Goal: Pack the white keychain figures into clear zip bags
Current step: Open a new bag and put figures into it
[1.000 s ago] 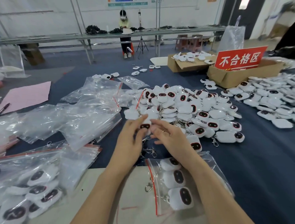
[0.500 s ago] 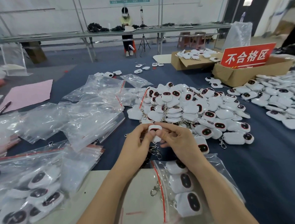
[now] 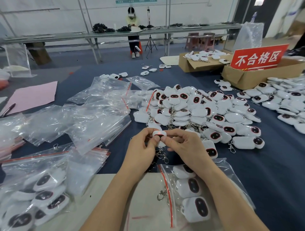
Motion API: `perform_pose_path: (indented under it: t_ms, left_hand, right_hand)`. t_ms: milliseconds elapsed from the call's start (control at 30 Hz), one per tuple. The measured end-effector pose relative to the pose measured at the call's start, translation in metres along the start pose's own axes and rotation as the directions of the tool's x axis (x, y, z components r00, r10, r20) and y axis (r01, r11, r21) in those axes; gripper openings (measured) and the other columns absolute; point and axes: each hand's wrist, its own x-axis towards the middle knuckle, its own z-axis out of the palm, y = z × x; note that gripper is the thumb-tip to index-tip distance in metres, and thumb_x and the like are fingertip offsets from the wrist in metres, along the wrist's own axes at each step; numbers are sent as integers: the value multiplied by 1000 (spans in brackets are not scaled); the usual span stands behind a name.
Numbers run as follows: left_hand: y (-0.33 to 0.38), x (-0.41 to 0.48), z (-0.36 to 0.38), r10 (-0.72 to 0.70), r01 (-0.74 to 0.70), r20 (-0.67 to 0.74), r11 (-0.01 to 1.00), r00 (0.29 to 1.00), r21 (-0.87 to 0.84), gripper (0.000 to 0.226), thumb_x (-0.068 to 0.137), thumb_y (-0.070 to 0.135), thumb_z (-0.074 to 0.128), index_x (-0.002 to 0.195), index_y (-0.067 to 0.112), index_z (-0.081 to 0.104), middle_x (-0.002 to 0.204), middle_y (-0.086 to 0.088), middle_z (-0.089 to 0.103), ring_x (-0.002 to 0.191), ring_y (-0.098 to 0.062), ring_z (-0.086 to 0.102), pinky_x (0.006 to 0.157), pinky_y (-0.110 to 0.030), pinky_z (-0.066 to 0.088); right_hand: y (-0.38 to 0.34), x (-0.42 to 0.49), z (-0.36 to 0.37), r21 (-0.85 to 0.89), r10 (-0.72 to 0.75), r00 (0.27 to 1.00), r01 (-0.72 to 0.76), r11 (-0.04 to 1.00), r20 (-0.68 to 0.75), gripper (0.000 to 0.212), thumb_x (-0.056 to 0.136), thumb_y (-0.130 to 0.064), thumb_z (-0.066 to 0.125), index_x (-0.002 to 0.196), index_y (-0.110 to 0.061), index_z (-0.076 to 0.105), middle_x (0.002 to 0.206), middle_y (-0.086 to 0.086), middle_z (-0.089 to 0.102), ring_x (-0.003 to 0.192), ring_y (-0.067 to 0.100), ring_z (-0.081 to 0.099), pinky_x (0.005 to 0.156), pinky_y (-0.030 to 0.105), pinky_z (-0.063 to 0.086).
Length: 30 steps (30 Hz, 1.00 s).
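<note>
Head view: left hand (image 3: 140, 148) and right hand (image 3: 184, 146) together pinch a glossy, rounded white keychain figure (image 3: 159, 133).

glossy plastic figures (image 3: 194, 107), crinkly clear bags (image 3: 92, 118), matt cardboard (image 3: 247, 77)

A red sign (image 3: 258, 56) bearing the white characters "不合格区" stands in an open cardboard box (image 3: 264, 77); lettering on the far wall banner (image 3: 137, 1) is too small to read.

Hands: two, left hand (image 3: 140, 149) and right hand (image 3: 184, 148)
Held figure (image 3: 159, 133): one
Bagged figures (image 3: 192, 185) in nearest zip bag (image 3: 234, 178): three
Cardboard boxes (image 3: 247, 79): two
Red sign (image 3: 257, 56): one
Pink sheet (image 3: 33, 95): one
</note>
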Motion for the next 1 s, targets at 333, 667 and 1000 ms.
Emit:
perform_pose_path:
  t_ms: [333,667,1000]
  left_hand:
    - [2,-1,0,-6,8,22,996,1000,-88,12,99,24,64,106,32,70,93,12,73,88,-12,64,74,-11,48]
    - [-2,0,0,3,0,32,995,999,-99,12,98,22,66,103,33,71,94,6,74,91,-15,66,76,-16,51]
    - [-1,0,-1,30,-28,89,999,996,-20,24,98,14,64,117,27,66,93,22,71,84,6,62,76,-7,45]
  right_hand:
    - [-6,0,-1,82,23,1000,-21,996,-15,16,93,-22,69,96,-37,73,85,-13,77,79,5,73,68,14,56]
    - [-2,2,-2,60,45,999,-44,997,-26,11,92,-24,72,93,-35,75,86,-12,77,81,3,72,73,16,57]
    - [2,1,-3,21,61,997,-60,998,-50,15,93,-31,70,106,-27,75,88,-7,78,83,13,75,89,37,60]
